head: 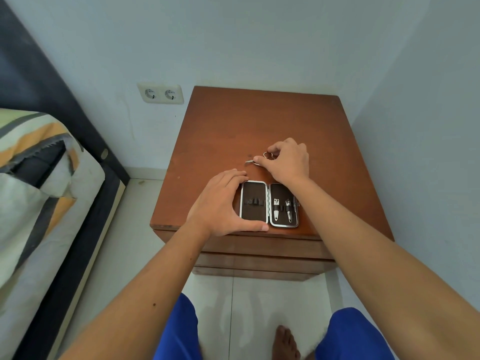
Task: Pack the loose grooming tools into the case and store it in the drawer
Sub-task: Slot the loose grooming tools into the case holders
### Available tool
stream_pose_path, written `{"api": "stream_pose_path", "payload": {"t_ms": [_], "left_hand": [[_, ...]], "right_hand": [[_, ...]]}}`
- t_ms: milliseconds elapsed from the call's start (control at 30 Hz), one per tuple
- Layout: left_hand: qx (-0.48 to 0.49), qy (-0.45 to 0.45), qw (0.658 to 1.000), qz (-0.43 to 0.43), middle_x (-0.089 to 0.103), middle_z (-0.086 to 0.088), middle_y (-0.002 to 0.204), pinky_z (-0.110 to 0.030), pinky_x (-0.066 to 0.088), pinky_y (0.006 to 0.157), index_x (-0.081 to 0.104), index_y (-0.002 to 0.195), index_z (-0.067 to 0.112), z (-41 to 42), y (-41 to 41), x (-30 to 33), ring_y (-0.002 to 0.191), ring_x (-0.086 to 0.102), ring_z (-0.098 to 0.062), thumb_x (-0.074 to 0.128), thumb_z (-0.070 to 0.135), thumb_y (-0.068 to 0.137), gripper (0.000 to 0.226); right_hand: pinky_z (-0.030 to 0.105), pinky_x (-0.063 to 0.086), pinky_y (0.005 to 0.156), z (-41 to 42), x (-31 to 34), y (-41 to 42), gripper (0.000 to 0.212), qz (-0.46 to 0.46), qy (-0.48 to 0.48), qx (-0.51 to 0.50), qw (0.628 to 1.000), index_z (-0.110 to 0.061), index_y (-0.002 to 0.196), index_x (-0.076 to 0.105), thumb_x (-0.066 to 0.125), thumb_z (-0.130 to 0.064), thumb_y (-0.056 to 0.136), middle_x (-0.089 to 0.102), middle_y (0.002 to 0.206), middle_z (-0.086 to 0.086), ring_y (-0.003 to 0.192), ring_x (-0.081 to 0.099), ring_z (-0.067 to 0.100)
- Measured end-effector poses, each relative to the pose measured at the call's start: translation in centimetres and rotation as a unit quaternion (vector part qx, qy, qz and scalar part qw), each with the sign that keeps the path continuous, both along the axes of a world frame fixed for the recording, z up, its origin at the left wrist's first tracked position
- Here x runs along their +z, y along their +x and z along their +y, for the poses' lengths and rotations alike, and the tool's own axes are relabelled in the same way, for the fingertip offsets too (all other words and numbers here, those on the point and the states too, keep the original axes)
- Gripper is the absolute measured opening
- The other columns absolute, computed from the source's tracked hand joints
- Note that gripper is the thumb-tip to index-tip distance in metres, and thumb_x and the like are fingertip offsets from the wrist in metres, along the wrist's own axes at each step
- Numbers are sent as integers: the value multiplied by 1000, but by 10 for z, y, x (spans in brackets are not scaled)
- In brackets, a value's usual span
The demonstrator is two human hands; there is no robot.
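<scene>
Setting: a brown wooden nightstand (233, 126) stands in a room corner, seen from above; a bed (39, 190) lies at 9 o'clock from it, and a double wall socket (160, 94) at 11 o'clock.
Case: a small case (269, 203) lies open flat near the nightstand's front edge, both dark-lined halves facing up.
Case contents: the right half holds metal tools (282, 207) under straps; the left half's straps are empty.
Left hand: the left hand (223, 203) cups the case's left half, fingers along the far edge, thumb along the near edge.
Right hand: the right hand (288, 159), at 12 o'clock from the case, pinches small scissors (259, 159) between thumb and fingertips.
Scissors: the tip points toward 9 o'clock, the loops sit under the fingers; whether they touch the wood is unclear.
Drawer: the drawer front (259, 246) below the top is closed.
</scene>
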State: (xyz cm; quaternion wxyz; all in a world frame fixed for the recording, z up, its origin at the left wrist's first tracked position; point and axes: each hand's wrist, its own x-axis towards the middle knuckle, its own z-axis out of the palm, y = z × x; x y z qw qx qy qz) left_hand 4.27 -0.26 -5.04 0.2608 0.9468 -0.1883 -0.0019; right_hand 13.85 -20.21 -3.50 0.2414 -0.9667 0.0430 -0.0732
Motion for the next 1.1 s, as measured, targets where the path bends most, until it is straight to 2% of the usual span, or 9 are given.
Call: {"api": "stream_pose_path", "payload": {"t_ms": [167, 367, 500, 633, 733, 833, 933, 1000, 1100], "left_hand": [[-2, 0, 1000, -2, 40, 7, 164, -35, 20, 127, 44, 154, 22, 0, -1, 0, 153, 28, -12, 69, 98, 56, 126], [1, 3, 1000, 7, 37, 9, 165, -34, 19, 126, 42, 155, 26, -1, 0, 2, 154, 28, -11, 69, 98, 58, 124], [3, 2, 1000, 3, 38, 10, 165, -29, 14, 123, 42, 155, 25, -1, -1, 2, 154, 27, -10, 70, 97, 57, 125], [1, 1, 1000, 2, 39, 9, 165, -30, 16, 124, 43, 154, 25, 0, 0, 2, 153, 27, -10, 71, 97, 57, 125], [1, 4, 1000, 3, 39, 9, 164, -32, 18, 125, 43, 154, 25, 0, 0, 1, 153, 28, -10, 69, 99, 56, 126], [5, 5, 1000, 5, 38, 10, 165, -31, 17, 125, 42, 155, 26, 0, 0, 0, 154, 27, -10, 69, 99, 56, 126], [5, 4, 1000, 8, 37, 11, 165, -34, 19, 127, 42, 155, 26, 0, 1, 1, 154, 26, -9, 68, 99, 56, 126], [3, 3, 1000, 11, 37, 10, 165, -36, 20, 127, 41, 155, 27, 0, 0, 2, 154, 27, -10, 68, 99, 57, 125], [2, 2, 1000, 8, 38, 9, 165, -37, 21, 127, 42, 155, 27, 0, 0, 2, 154, 28, -11, 68, 99, 57, 125]], "right_hand": [[41, 46, 98, -1, 5, 3, 54, 21, 2, 9, 1000, -26, 118, 77, 78, -65, 80, 67, 125, -1, 121, 52, 29], [43, 48, 100, -4, 11, 4, 46, 42, 20, 30, 998, -26, 109, 78, 80, -61, 81, 64, 122, 2, 121, 52, 28], [43, 45, 102, -9, 10, 2, 19, 24, 60, 60, 996, -33, 104, 77, 74, -47, 92, 64, 111, -2, 118, 51, 29], [39, 41, 103, -15, 11, 3, 10, 32, 36, 113, 992, -37, 103, 79, 73, -36, 96, 54, 107, -5, 113, 48, 25], [42, 42, 104, -13, 8, 5, 8, 33, 2, 134, 990, -33, 100, 77, 70, -33, 98, 50, 110, -6, 114, 46, 24], [39, 37, 106, -12, 5, 6, 9, 37, -17, 147, 988, -30, 102, 72, 63, -30, 102, 46, 112, -6, 110, 40, 18], [36, 35, 100, -14, 7, 4, 9, 22, -9, 150, 988, -31, 102, 66, 58, -28, 104, 48, 111, -6, 110, 40, 18], [37, 39, 96, -16, 12, 2, 12, 2, 17, 158, 987, -32, 98, 62, 55, -24, 105, 55, 105, -8, 106, 45, 17], [34, 45, 82, -24, 23, -4, 13, 0, 78, 170, 982, -27, 99, 63, 55, -20, 106, 61, 92, -10, 87, 55, 13]]}}
